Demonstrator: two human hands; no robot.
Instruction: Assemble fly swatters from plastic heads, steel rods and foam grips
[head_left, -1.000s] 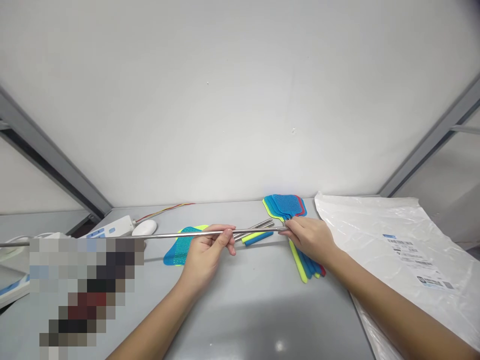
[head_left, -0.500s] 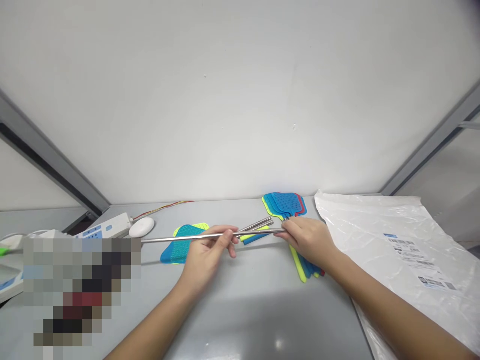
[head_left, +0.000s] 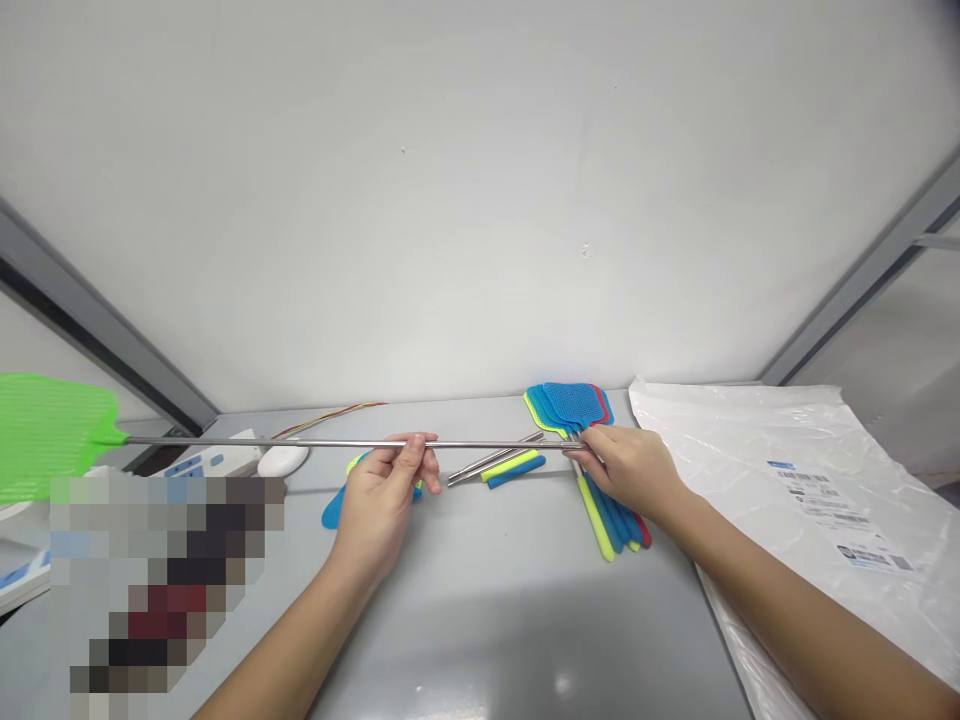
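Observation:
A green fly swatter (head_left: 56, 435) with a long metal rod stretches level across the left half of the view. My left hand (head_left: 382, 500) is closed on the middle of its rod, thumb on top. At the rod's right end my right hand (head_left: 630, 470) grips it; any handle there is hidden by the fingers. Under and behind my right hand lies a stack of fly swatters (head_left: 574, 403) in blue, yellow and red. Between the hands, on the table, are loose metal rods (head_left: 487, 462), a yellow handle (head_left: 514, 465) and a blue handle (head_left: 516, 472).
Blue and yellow swatter heads (head_left: 335, 510) lie partly behind my left hand. A white power strip (head_left: 217, 455), a white round object (head_left: 283, 459) and thin wires are at the left. A white plastic mailer (head_left: 750, 450) covers the right side. A wall (head_left: 480, 200) stands behind.
The rod between my hands is longer to the left, and the green swatter head has come into view. My left hand has moved left along with the rod; my right hand has barely moved.

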